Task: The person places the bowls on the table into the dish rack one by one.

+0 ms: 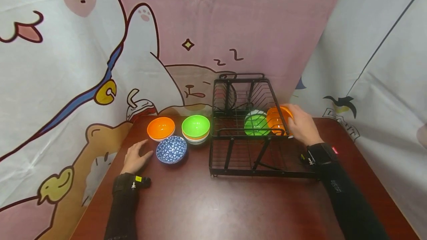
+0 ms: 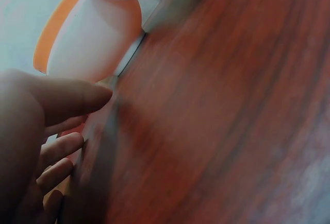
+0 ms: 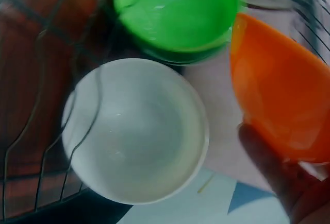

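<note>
Although the right-wrist view crops an orange bowl (image 3: 283, 90), I see the right hand (image 1: 304, 124) gripping it; the left hand (image 1: 135, 157) is relaxed.

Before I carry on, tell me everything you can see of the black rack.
The black rack looks like metal: thin parallel wires within a thicker frame, two tiers joined by slanting supports. A bar loops up at its back. It stands upright on the red-brown table. A green bowl and a white bowl show among its wires; at its right end the right grip holds an orange bowl. Whether that bowl touches it, I can't tell.
</note>
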Tool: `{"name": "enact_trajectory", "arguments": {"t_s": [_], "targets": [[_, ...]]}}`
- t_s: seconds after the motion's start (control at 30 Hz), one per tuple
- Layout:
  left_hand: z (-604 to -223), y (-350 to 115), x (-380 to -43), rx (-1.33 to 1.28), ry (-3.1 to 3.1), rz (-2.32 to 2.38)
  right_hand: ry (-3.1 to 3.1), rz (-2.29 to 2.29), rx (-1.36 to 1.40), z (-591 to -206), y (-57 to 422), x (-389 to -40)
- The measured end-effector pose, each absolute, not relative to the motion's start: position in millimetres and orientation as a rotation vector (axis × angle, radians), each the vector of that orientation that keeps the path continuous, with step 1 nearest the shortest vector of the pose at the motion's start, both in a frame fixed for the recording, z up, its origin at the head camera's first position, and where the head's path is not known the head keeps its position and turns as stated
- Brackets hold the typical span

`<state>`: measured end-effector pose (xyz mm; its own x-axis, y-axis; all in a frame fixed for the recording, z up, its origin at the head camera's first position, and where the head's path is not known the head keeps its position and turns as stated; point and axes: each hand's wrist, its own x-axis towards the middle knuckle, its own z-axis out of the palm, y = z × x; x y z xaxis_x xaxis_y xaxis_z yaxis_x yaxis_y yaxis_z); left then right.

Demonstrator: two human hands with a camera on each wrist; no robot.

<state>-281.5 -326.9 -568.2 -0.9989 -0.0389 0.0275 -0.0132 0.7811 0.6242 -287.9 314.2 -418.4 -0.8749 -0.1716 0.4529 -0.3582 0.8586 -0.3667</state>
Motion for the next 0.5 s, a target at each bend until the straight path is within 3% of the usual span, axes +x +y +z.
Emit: {"name": "enact_trajectory", "arguments": {"t_s": [0.5], "targets": [[-565.0,-325.1,-278.5,-0.022,-2.965,-0.952,-2.269,0.091,1.137,-450.0,283.5,-301.6]]}}
